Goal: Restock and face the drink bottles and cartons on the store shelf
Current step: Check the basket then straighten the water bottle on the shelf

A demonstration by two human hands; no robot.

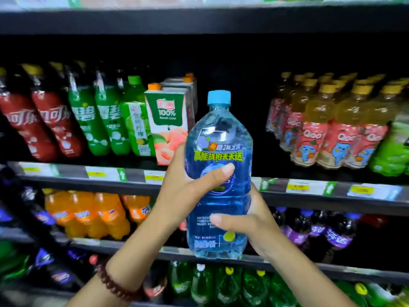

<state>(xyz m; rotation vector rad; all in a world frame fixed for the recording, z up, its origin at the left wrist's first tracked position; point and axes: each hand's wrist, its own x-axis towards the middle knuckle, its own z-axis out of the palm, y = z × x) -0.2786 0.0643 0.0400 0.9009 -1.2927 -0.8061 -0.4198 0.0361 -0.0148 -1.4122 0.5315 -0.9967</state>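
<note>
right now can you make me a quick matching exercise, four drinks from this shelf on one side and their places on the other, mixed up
Drinks:
1. blue bottle
2. peach juice carton
3. orange soda bottles
4. red cola bottles

Places:
A. far left of the upper shelf
B. lower shelf, left of the arms
C. held in both hands
D. upper shelf, just left of the held bottle

Pairs: 1-C, 2-D, 3-B, 4-A
</note>
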